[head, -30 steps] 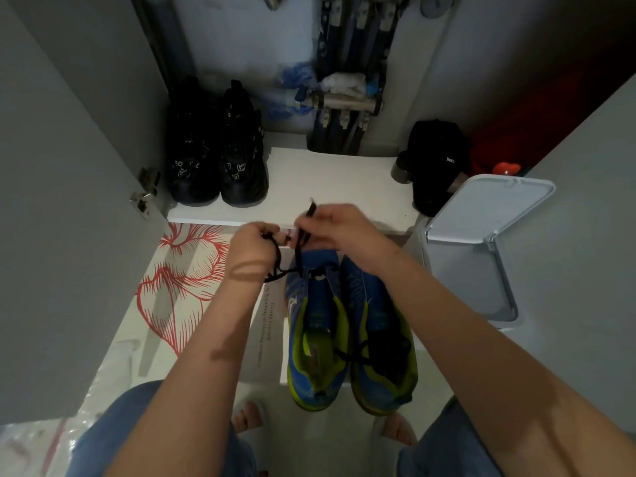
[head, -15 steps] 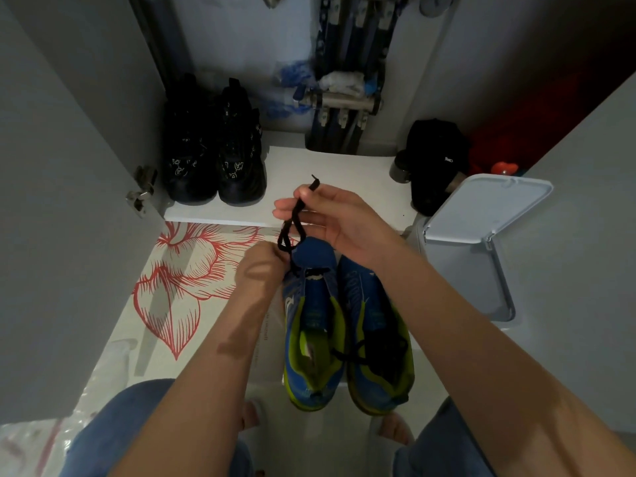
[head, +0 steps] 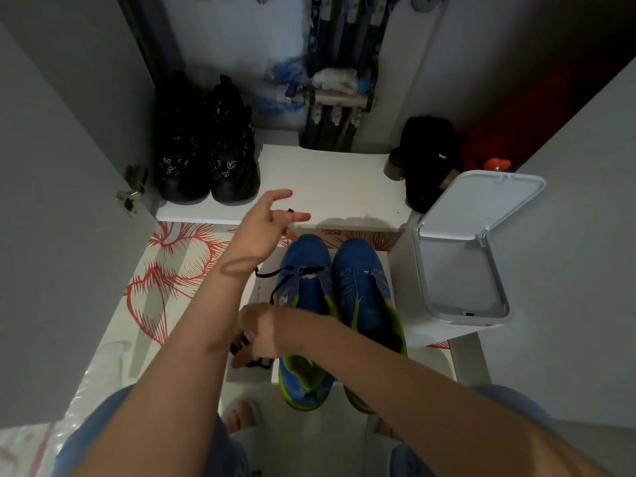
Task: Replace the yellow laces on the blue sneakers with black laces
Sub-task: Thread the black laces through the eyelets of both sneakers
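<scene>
Left hand [head: 265, 232] stretched out toward the shelf [head: 327, 180]; right hand [head: 261, 333] low across the sneakers [head: 361, 280].
The left hand's fingers are straight and apart. A black tip shows between them, but I cannot tell if it is pinched. The right hand's fingers curl round black lace [head: 299, 269] beside the left sneaker's heel end. An open bin [head: 457, 280] stands just right of the pair. The sneakers lie side by side, long axes running from the person to the shelf, toes pointing away. The lace crosses the left sneaker's front eyelets and trails off left under the left wrist.
</scene>
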Demonstrator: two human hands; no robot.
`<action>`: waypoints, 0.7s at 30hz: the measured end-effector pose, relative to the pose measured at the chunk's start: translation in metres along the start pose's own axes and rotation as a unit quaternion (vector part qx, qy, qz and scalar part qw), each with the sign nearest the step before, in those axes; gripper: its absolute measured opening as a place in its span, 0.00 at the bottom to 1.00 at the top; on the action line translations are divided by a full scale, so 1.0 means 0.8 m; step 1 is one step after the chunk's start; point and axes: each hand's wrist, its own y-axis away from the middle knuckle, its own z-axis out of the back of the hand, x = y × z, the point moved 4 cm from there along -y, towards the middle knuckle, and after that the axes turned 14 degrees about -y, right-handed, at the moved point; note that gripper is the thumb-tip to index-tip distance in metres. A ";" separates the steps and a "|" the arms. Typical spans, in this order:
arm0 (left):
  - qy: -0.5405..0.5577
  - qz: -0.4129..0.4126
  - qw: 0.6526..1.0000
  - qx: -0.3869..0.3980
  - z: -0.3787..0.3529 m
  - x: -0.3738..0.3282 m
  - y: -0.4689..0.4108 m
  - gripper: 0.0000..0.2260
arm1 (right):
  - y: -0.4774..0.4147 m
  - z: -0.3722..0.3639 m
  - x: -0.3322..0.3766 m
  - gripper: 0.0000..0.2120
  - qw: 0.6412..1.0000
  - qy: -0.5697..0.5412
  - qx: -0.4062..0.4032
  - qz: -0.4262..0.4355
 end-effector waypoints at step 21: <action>-0.086 0.168 0.970 0.156 -0.007 0.018 0.009 0.10 | 0.070 0.148 -0.086 0.11 0.606 -0.735 -0.292 0.086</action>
